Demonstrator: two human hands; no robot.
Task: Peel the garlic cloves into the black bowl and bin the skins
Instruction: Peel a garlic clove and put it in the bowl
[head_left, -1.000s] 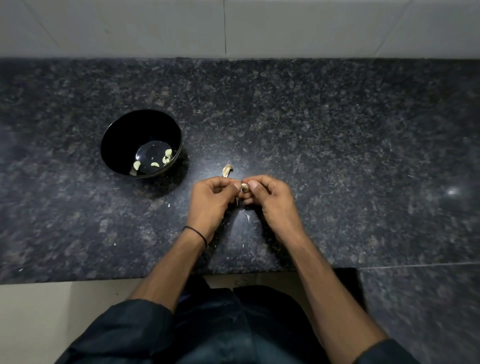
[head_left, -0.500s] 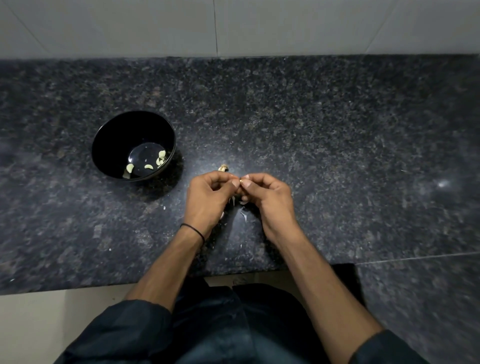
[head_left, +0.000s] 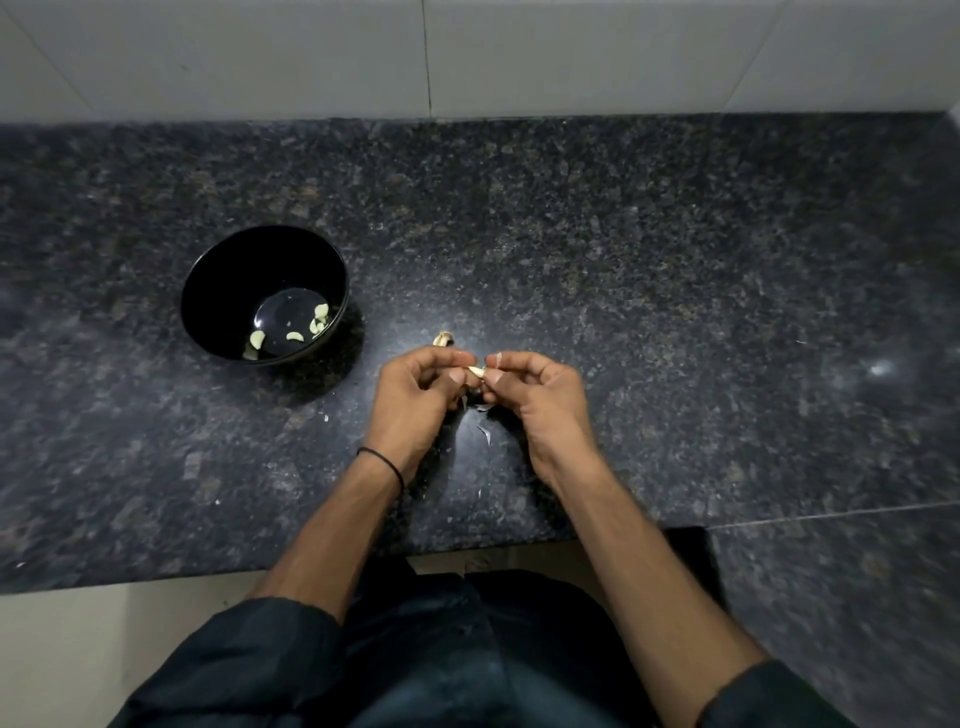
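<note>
Both hands are raised together over the counter. My left hand (head_left: 415, 400) and right hand (head_left: 540, 400) are curled in, and both pinch one garlic clove (head_left: 477, 371) between thumb and fingertips. Only its pale tip shows. The rest is buried under my fingers, so I can't tell how much skin is on it. A thin flake sticks up at my right fingertips; it looks like skin but is too small to be sure. The lower fingers of both hands are hidden behind the knuckles.

A second garlic piece (head_left: 443, 339) sits on the counter just beyond my left knuckles, partly covered by them. I can't tell whether it's a single clove or a cluster.

The black bowl (head_left: 208, 270) is to the left of my hands, not touching them. A few peeled cloves (head_left: 257, 339) lie on the near-right of its floor, and one by the near wall is half lost in shadow.

The skins (head_left: 484, 434) are small pale flakes on the counter between and below my hands. In the low light they're hard to count.

The countertop (head_left: 675, 260) is dark speckled granite, glossy, with a glare spot at right. A seam runs along the near right, where the slab extends closer to me. There's a pale tiled wall (head_left: 571, 52) behind it. I have a black band (head_left: 384, 462) on my left wrist. My dark sleeves (head_left: 234, 665) are cut off by the bottom edge.
</note>
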